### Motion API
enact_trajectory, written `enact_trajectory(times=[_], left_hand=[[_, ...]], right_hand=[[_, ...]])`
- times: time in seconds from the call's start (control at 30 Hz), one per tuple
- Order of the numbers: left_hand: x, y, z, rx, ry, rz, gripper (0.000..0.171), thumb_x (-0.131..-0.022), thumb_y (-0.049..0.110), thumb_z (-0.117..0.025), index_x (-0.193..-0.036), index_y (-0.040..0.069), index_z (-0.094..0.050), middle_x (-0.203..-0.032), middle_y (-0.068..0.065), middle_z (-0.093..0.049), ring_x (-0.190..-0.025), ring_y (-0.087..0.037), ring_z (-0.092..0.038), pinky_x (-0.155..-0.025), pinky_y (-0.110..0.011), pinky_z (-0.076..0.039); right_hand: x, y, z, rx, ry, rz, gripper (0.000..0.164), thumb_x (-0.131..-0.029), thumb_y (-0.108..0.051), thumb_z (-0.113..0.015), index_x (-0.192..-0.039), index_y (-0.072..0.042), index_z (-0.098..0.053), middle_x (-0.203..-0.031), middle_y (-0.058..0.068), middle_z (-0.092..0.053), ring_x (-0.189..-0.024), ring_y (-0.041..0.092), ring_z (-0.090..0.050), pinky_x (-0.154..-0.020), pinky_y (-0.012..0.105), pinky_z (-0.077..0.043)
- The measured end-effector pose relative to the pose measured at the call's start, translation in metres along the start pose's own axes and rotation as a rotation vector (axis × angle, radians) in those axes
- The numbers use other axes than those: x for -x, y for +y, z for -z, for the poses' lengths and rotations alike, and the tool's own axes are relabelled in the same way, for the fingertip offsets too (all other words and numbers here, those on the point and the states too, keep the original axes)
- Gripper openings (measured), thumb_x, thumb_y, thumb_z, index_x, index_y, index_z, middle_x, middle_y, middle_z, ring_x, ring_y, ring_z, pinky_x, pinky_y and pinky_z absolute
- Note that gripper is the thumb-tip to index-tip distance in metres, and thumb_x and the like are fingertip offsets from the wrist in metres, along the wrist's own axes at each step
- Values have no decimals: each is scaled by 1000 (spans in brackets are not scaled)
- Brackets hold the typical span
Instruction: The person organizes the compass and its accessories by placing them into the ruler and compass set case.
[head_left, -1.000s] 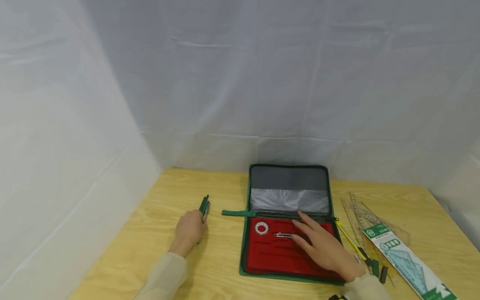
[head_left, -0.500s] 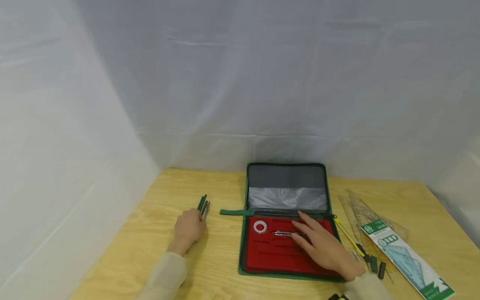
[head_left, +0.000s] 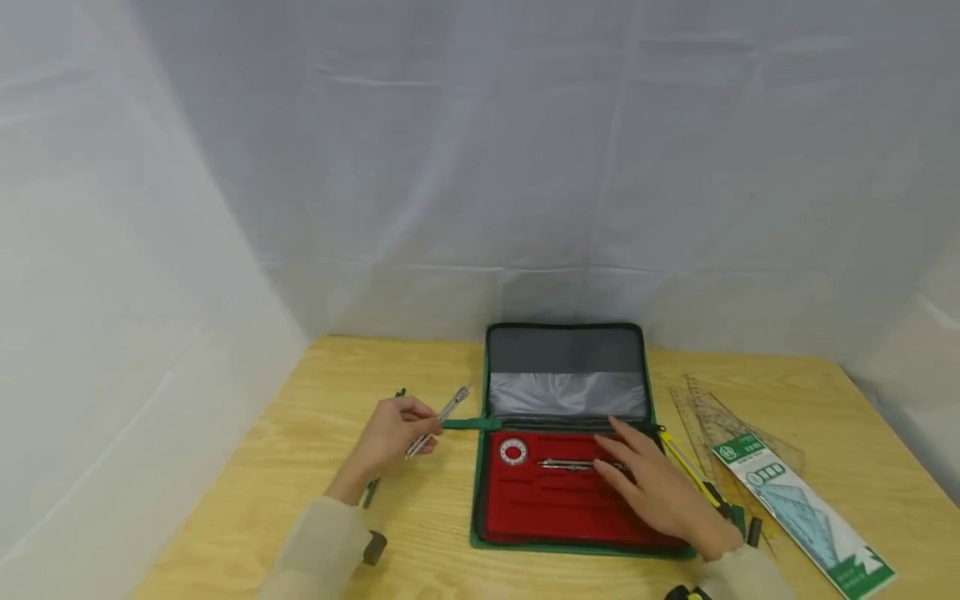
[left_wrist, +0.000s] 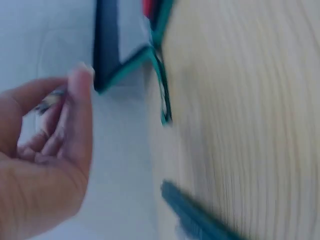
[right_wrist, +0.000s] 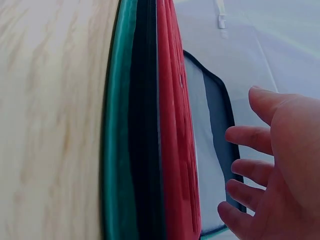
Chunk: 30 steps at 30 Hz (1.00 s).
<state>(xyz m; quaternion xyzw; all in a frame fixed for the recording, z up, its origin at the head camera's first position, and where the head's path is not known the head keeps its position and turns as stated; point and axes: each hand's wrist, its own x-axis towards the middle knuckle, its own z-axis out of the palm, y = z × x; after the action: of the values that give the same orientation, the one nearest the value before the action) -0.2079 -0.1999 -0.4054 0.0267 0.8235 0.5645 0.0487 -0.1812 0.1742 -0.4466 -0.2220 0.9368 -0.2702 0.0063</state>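
My left hand (head_left: 392, 435) pinches a silver drawing compass (head_left: 454, 404) between thumb and fingers, tilted above the table just left of the zip case. In the left wrist view the thumb and fingers hide most of it. Below that hand, green pencils (head_left: 371, 493) lie on the wood, partly covered. The green zip case (head_left: 480, 500) lies unfolded, its red moulded tray (head_left: 555, 527) facing up. A second silver instrument (head_left: 564, 464) and a white ring (head_left: 513, 452) sit in the tray. Over the tray's right side my right hand (head_left: 660, 492) is spread, its fingers apart.
Right of the case lie a yellow cutter knife (head_left: 684, 457), clear set squares (head_left: 738, 421) and a white-green packet (head_left: 806, 517). A small dark block (head_left: 374, 548) is by the left sleeve. A black-and-yellow object (head_left: 686, 593) shows at the front edge.
My left hand has risen from the bundle of pencils and moved toward the case, bringing the compass. The pencils stay on the table. The right hand keeps nearly the same place over the tray.
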Motion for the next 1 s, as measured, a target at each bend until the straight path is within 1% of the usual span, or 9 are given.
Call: enact_trajectory(times=[0.1, 0.23, 0.33, 0.47, 0.53, 0.63, 0.77, 0.87, 1.0], left_hand=[[-3, 7, -10, 125, -84, -18, 13, -89, 1, -65, -96, -10, -63, -87, -23, -66, -73, -27, -67, -67, -36, -56], [-6, 15, -25, 160, -180, -59, 15, -88, 0, -67, -96, -12, -65, -89, -24, -67, -75, -28, -68, -70, -39, -56], [-7, 21, -38, 128, -235, -85, 12, -88, 0, -66, -94, -10, -67, -89, -22, -67, -79, -35, -68, -70, -41, -55], [-10, 27, -56, 35, -302, -131, 10, -88, 3, -67, -91, -6, -71, -86, -15, -68, -80, -36, -67, -70, -42, -55], [-12, 30, -68, -2, -330, -146, 9, -87, 5, -69, -90, -3, -72, -84, -13, -69, -79, -33, -68, -70, -42, -55], [-15, 33, -85, -86, -358, -190, 7, -86, 9, -71, -87, 2, -74, -81, -7, -70, -75, -24, -68, -68, -35, -55], [-18, 37, -108, -195, -356, -255, 5, -85, 12, -73, -85, 9, -76, -78, 3, -70, -70, -11, -65, -63, -27, -52], [-21, 40, -123, -221, -370, -275, 4, -84, 13, -74, -84, 10, -77, -78, 6, -69, -70, -7, -62, -63, -25, -50], [-24, 44, -140, -223, -408, -285, 4, -83, 11, -74, -85, 10, -77, -79, 7, -69, -70, -6, -61, -62, -24, -49]], right_hand=[[3, 4, 3, 2, 18, -6, 61, -99, -54, -38, -139, -10, -49, -152, 15, -27, -136, 39, -28, -100, 59, -31], [8, 11, 6, 10, 47, -10, 61, -99, -53, -38, -139, -9, -50, -151, 17, -28, -133, 42, -30, -99, 61, -32], [10, 16, 7, 12, 58, -27, 61, -99, -54, -38, -139, -9, -50, -151, 17, -28, -133, 42, -30, -98, 61, -32], [15, 22, 8, 11, 81, -45, 59, -99, -52, -39, -139, -10, -50, -151, 16, -28, -134, 41, -29, -98, 62, -31], [17, 25, 9, 12, 102, -43, 57, -99, -50, -41, -139, -9, -50, -151, 17, -29, -133, 42, -30, -97, 63, -31], [22, 28, 12, 21, 129, -41, 55, -99, -47, -43, -138, -8, -51, -150, 19, -30, -133, 43, -30, -97, 64, -30], [27, 32, 14, 47, 157, -28, 52, -100, -43, -45, -137, -7, -52, -148, 20, -32, -131, 44, -32, -98, 63, -30], [31, 34, 15, 63, 178, -19, 49, -100, -40, -46, -136, -7, -52, -147, 20, -34, -130, 44, -34, -98, 63, -31], [35, 38, 17, 65, 189, -31, 49, -100, -40, -46, -136, -6, -53, -147, 20, -34, -130, 44, -35, -97, 62, -32]])
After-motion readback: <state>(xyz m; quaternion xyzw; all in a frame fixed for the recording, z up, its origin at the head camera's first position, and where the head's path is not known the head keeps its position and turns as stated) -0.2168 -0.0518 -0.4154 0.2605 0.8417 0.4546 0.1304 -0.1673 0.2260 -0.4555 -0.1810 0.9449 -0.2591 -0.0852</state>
